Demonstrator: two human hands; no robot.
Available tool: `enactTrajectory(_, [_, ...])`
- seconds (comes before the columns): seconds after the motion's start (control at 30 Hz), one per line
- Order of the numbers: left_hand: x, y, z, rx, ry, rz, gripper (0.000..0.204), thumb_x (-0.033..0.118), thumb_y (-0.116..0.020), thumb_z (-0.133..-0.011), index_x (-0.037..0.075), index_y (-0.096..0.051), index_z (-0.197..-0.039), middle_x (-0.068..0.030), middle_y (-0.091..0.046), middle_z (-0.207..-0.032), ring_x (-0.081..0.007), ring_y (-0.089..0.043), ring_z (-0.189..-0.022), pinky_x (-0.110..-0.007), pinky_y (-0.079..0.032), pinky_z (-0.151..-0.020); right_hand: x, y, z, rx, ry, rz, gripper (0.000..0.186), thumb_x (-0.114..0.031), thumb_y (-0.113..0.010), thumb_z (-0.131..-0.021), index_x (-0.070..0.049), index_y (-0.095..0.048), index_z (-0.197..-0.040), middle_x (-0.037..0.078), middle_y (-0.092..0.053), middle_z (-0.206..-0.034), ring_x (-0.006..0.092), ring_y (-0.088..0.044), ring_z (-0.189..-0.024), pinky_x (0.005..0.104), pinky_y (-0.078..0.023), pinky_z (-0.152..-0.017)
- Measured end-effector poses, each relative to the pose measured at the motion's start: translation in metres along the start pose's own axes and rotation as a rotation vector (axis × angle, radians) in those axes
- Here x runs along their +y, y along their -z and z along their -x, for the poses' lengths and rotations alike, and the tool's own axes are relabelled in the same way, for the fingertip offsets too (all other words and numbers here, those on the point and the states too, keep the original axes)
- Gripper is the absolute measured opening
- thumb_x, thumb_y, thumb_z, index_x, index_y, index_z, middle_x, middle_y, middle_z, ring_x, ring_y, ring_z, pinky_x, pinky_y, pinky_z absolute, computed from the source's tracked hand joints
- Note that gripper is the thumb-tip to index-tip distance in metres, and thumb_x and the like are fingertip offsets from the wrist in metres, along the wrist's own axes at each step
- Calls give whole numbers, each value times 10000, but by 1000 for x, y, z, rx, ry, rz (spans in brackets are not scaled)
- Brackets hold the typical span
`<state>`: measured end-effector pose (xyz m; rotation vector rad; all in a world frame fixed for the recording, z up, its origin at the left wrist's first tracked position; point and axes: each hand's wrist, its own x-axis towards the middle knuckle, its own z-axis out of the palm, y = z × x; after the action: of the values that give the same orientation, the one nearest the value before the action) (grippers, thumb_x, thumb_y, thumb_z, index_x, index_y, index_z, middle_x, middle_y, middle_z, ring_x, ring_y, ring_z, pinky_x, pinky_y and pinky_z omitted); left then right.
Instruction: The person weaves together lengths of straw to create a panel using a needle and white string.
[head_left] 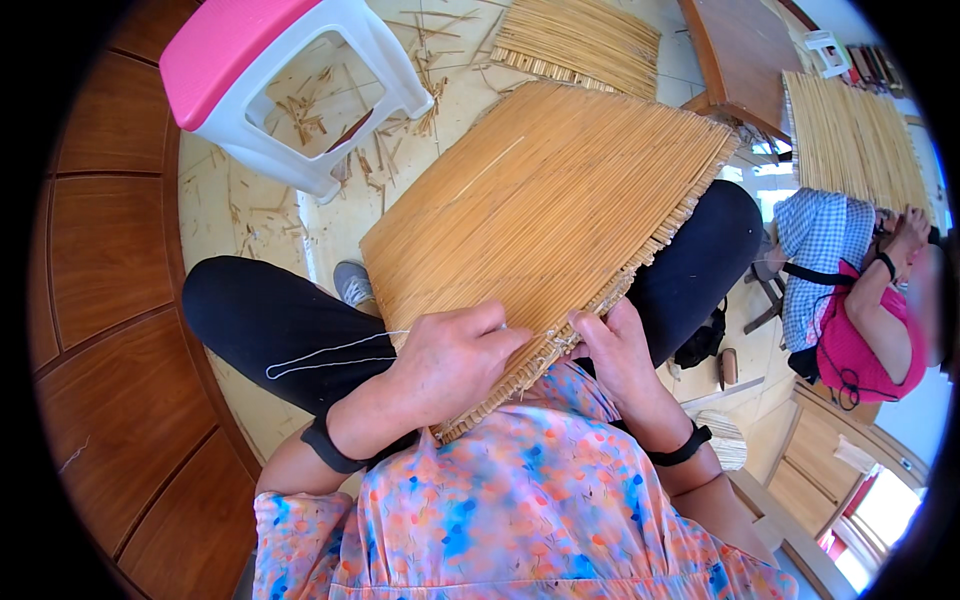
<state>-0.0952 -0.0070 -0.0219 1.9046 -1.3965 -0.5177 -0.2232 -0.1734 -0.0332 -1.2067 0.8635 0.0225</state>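
Note:
Across my lap lies a stiff mat of straw-coloured stalks (540,190) laid side by side, with its rough bound edge toward me. My left hand (450,360) is closed at that near edge, thumb and forefinger pinched together. A thin white thread (320,354) runs from it in a long loop over my left thigh. Whether a needle is between the fingertips is hidden. Close by on the right, my right hand (620,345) pinches the mat's bound edge, thumb on top and fingers curled below. A small gap separates the two hands.
A white stool with a pink seat (235,50) stands at the far left, with stalk scraps (310,110) around it. Another stalk mat (580,45) lies beyond mine. Wooden panels (110,240) line the left. At right, a person in pink (870,330) handles another mat (855,135).

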Motion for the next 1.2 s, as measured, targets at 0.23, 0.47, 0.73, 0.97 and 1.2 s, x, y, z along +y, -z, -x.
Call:
enactTrajectory(0.23, [0, -1, 0, 22, -12, -13, 264, 44, -703, -695, 92, -714, -954, -52, -522, -714, -233, -594, -581, -334, -503, -502, -1, 2, 0, -13, -36, -16, 209, -35, -496, -872, 2, -555, -1069, 8, -583, -843, 49, -512, -643, 215, -411, -505])
enactTrajectory(0.47, [-1, -1, 1, 7, -33, -44, 273, 61, -712, -685, 99, -714, -955, -48, -510, -715, -226, -589, -581, -333, -508, -507, -4, 0, 1, 6, -38, 22, 211, -48, -500, -876, 1, -540, -1076, 8, -575, -838, 53, -518, -644, 216, -421, -507])
enactTrajectory(0.73, [-3, 5, 2, 47, -13, -19, 292, 25, -700, -690, 96, -717, -973, -60, -510, -719, -238, -579, -577, -339, -493, -498, -3, 0, 1, -7, -30, -11, 224, -33, -496, -890, 6, -540, -1107, 26, -597, -906, 65, -550, -702, 224, -461, -559])
enactTrajectory(0.97, [-5, -1, 1, 52, -18, 18, 274, 28, -704, -705, 96, -717, -970, -64, -519, -724, -244, -581, -585, -344, -488, -502, -3, 2, 1, -7, -51, -18, 231, -32, -501, -888, 7, -541, -1113, 24, -598, -917, 68, -555, -727, 225, -464, -564])
enactTrajectory(1.2, [-5, -1, 1, 31, -12, 25, 279, 27, -705, -703, 94, -716, -974, -66, -521, -724, -248, -581, -593, -345, -489, -509, -3, -1, 0, 2, -14, -4, 217, -33, -504, -884, 8, -542, -1094, 12, -585, -867, 65, -540, -679, 223, -449, -543])
